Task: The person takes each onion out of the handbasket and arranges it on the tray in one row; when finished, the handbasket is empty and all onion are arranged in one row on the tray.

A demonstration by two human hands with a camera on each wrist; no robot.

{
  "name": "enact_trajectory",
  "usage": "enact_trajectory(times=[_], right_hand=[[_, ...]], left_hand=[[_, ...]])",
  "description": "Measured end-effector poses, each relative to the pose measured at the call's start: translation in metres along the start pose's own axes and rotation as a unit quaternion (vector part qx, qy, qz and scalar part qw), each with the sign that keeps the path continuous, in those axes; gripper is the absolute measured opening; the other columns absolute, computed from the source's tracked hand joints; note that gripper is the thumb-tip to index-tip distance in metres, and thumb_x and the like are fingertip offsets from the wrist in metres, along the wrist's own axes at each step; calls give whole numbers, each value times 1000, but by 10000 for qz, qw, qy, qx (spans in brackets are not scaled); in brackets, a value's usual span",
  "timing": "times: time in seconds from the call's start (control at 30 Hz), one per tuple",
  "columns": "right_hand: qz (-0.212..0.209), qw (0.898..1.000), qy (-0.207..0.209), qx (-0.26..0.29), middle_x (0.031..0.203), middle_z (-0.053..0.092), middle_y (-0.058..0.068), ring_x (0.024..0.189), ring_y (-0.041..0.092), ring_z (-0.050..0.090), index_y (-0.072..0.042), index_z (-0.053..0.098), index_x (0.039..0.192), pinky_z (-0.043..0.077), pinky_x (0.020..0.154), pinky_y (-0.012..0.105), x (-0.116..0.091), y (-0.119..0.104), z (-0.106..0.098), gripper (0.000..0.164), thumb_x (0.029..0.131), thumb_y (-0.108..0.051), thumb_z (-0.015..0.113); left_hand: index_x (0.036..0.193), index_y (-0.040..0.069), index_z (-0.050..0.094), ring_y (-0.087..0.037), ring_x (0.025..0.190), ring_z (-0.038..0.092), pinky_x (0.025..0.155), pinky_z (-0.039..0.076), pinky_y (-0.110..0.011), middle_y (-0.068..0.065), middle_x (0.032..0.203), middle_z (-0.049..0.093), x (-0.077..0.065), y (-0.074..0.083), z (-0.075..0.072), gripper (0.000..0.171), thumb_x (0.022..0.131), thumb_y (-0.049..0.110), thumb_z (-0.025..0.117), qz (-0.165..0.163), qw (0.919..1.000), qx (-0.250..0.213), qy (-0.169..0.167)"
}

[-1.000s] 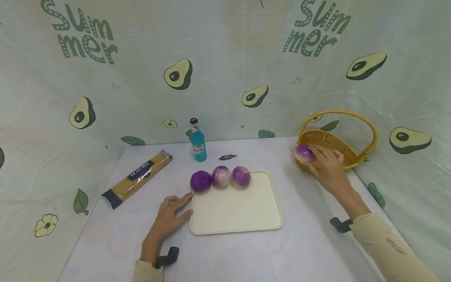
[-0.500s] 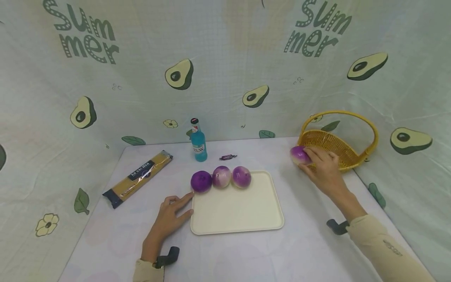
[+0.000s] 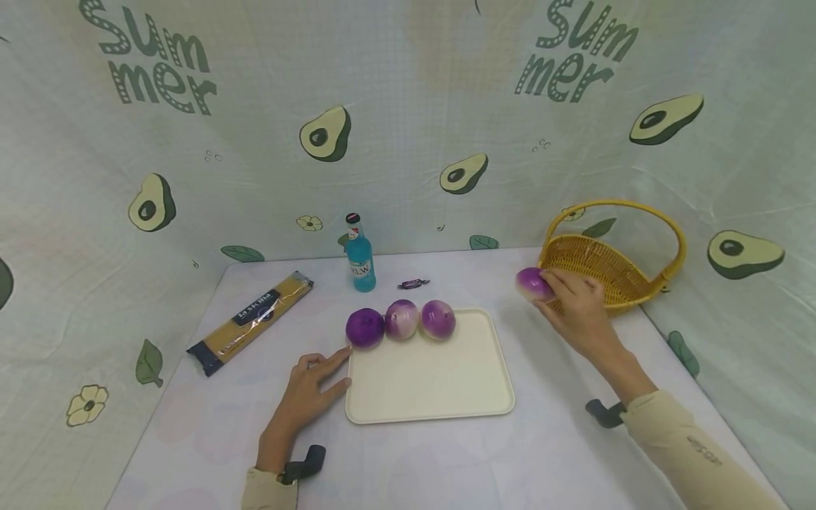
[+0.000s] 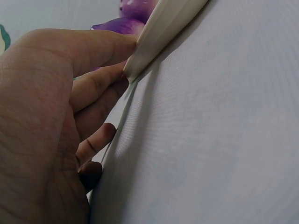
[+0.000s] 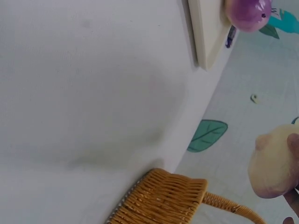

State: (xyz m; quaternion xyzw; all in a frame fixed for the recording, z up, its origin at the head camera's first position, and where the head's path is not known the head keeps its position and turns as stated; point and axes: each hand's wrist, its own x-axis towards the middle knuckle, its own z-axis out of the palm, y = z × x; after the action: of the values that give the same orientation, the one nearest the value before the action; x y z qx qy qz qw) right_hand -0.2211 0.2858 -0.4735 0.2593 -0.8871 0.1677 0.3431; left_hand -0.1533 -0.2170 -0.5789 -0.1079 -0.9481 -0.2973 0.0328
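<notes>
In the head view my right hand (image 3: 576, 312) holds a purple-and-white turnip (image 3: 534, 284) between thumb and fingers, just left of the basket. The right wrist view shows the pale side of this turnip (image 5: 273, 163) above the table. My left hand (image 3: 309, 389) touches the left edge of a cream tray (image 3: 430, 386) with fairly straight, spread fingertips. Two similar turnips (image 3: 438, 320) and a darker, all-purple round vegetable (image 3: 365, 328) sit in a row along the tray's back edge. Up close, the left fingers (image 4: 107, 49) touch the tray's rim (image 4: 161, 35).
The yellow wicker basket (image 3: 596, 265) with a tall handle stands at the back right. A blue bottle (image 3: 360, 261) and a small wrapped candy (image 3: 414, 284) are behind the tray. A pasta packet (image 3: 251, 322) lies at left. A printed cloth hangs behind the table.
My right hand has carried the turnip leftward and slightly down, away from the basket's edge. The left hand stays at the tray.
</notes>
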Motion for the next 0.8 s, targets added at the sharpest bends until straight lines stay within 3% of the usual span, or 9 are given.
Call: enact_trajectory(times=[0.63, 0.8], right_hand=[[-196, 9997, -21, 176, 127, 62, 23, 113, 40, 56, 6, 63, 125, 33, 89, 58, 1, -12, 10, 59, 73, -11, 85], [-203, 9997, -33, 158, 126, 62, 23, 113, 40, 57, 6, 63, 124, 34, 88, 59, 0, -16, 14, 62, 69, -8, 89]], left_hand=[[147, 39, 50, -23, 121, 42, 99, 35, -52, 14, 138, 59, 0, 0, -1, 57, 93, 54, 64, -124, 9999, -3, -76], [147, 40, 49, -23, 120, 42, 98, 35, -52, 14, 137, 60, 0, -1, 0, 58, 93, 55, 63, -136, 9999, 52, -84]])
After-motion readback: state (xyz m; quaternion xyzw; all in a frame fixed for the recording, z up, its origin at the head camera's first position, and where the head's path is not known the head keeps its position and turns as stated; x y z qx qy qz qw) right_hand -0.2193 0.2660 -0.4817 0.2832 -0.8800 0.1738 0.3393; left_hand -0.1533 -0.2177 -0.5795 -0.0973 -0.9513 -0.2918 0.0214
